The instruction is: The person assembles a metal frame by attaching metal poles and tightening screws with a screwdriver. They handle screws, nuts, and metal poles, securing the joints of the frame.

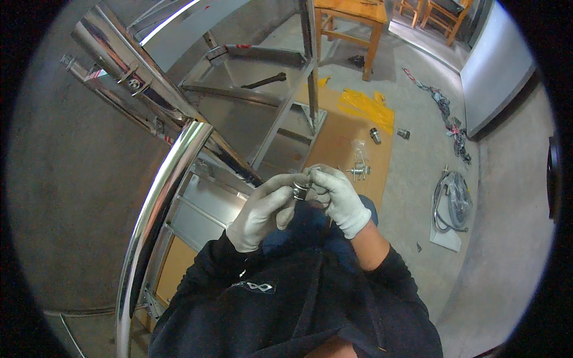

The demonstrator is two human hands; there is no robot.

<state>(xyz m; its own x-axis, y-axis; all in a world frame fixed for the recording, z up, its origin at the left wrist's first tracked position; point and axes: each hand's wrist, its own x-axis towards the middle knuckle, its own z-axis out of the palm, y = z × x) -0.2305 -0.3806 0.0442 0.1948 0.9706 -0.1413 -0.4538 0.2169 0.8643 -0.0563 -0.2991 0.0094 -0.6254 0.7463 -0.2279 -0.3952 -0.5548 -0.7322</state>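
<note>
In front of my lap, both gloved hands come together around a small shiny metal part (300,191) with a ring-like edge and a dark middle. My left hand (262,212) is closed, thumb and fingers pinching its left side. The fingers of my right hand (341,200) are bent against its right and upper side; the fingertips hide much of it. Just beyond my right hand, a metal fitting with thin prongs (360,172) lies on brown cardboard (334,143). Farther off are a cylindrical metal fitting (375,136) and a smaller one (404,134).
A stainless steel frame with a basin (239,110) stands ahead on the left, a dark bar-like tool (264,81) on it. A curved chrome tube (156,221) rises at my left. Yellow plastic (365,107), a bagged hose (456,200) and a wooden table (352,12) are farther right.
</note>
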